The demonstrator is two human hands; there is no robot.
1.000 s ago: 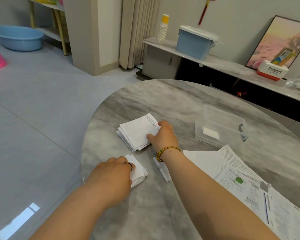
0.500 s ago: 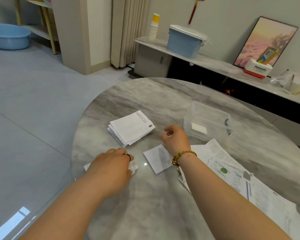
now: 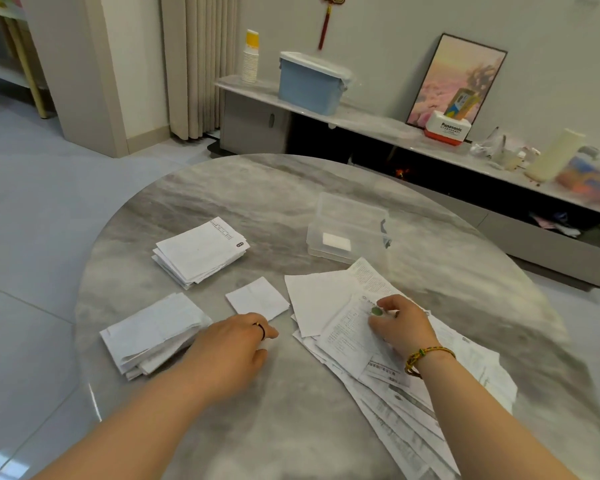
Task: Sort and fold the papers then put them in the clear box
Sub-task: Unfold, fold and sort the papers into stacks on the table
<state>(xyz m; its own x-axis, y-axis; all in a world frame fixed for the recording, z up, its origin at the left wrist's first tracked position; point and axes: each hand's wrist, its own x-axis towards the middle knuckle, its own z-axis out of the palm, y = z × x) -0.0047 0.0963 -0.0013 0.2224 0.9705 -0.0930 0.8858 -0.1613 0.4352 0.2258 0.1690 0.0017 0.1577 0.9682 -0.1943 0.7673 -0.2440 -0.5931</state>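
Far left, a folded stack sits near the edge of the table, with a second folded stack beyond it. The left hand rests knuckles-up, fingers loosely curled, nothing in it, just short of one small folded slip. Further right the loose pile fans out, and the right hand curls down, pinching the top sheet. It's thin, light, floppy paper and likely to slide, so it's best lifted by a free corner while the other hand pins the pile. The clear box waits beyond.
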